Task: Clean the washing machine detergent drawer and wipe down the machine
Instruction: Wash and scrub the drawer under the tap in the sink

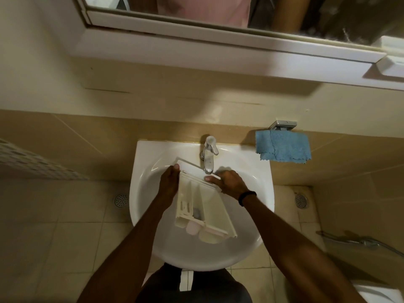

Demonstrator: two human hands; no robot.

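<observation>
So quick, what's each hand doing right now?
Left hand: grips the detergent drawer by its left side.
Right hand: grips the same drawer by its right side.

No text, label, brand, number or sign can be read anywhere. Any marking on the detergent drawer (204, 206) is too small and blurred to read.
</observation>
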